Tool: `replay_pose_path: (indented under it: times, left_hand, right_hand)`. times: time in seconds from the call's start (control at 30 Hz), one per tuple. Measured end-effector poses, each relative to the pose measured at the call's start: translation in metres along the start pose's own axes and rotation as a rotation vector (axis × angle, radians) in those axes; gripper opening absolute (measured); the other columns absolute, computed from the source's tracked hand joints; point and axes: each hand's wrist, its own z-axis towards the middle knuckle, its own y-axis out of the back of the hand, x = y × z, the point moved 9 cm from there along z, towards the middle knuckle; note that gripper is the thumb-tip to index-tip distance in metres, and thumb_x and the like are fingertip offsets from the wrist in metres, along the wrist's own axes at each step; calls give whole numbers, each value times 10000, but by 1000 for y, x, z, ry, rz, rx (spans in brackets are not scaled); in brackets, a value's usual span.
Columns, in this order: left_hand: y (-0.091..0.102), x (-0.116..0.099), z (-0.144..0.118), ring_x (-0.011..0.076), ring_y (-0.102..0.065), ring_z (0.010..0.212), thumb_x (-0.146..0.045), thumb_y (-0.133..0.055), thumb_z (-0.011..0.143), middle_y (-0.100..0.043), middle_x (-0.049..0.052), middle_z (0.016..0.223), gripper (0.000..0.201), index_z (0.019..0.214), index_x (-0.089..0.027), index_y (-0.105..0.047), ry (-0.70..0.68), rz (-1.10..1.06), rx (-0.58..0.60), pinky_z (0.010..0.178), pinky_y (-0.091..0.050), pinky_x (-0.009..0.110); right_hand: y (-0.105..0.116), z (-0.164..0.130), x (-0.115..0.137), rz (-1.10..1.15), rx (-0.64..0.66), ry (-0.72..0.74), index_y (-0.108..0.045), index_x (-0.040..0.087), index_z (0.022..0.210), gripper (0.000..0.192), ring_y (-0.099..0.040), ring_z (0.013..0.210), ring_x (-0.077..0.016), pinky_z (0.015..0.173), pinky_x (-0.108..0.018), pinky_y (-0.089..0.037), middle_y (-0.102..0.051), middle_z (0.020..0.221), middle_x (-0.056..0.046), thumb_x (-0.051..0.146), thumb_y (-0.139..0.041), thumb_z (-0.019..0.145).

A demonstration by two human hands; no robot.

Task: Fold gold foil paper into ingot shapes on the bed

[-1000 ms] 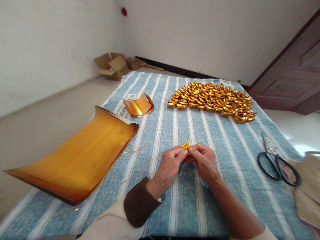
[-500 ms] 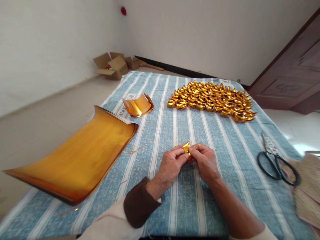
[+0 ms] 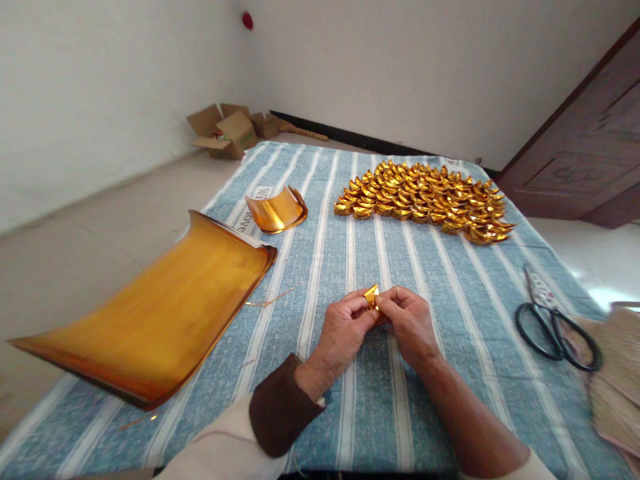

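Between my two hands is a small piece of folded gold foil paper point(image 3: 371, 295), partly covered by fingers. My left hand point(image 3: 345, 327) pinches its left side, fingers closed around it. On the other side my right hand point(image 3: 407, 323) grips it with thumb and bent fingers. Beyond the hands, many folded gold paper ingots point(image 3: 420, 200) stand packed in rows. A small stack of gold foil sheets point(image 3: 277, 210) curls up to the left of them. Nearer on the left lies a large stack of gold foil sheets point(image 3: 160, 300) with raised edges.
Black-handled scissors point(image 3: 555, 327) lie at the right beside a beige cloth point(image 3: 617, 380). A blue and white striped cloth point(image 3: 320, 260) covers the table. Thin gold scraps point(image 3: 270, 300) are scattered near the large stack. An open cardboard box point(image 3: 227, 133) sits on the floor behind.
The folded foil paper has tilted slightly between my fingers, and my fingertips have shifted a little on it. Both hands stay in nearly the same place.
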Motion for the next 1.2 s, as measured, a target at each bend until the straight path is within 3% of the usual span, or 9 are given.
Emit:
replay_pose_path:
  times: [0.27, 1.2]
  left_hand:
    - [1, 1, -1, 235, -634, 1063, -212, -683, 766, -722, 61, 1094, 155, 877, -204, -791, -28, 75, 9, 989, -462, 353]
    - [1, 1, 0, 226, -626, 1087, -197, -626, 801, -710, 59, 1137, 188, 891, -205, -791, -7, 43, 52, 1014, -444, 346]
  right_hand:
    - [0, -1, 4, 8, -7, 9, -572, 183, 556, 212, -473, 525, -99, 529, -233, -398, -542, 528, 44, 320, -699, 656]
    - [-8, -1, 5, 58, 112, -20, -636, 172, 588, 216, -529, 549, -110, 570, -251, -433, -598, 565, 18, 344, -751, 654]
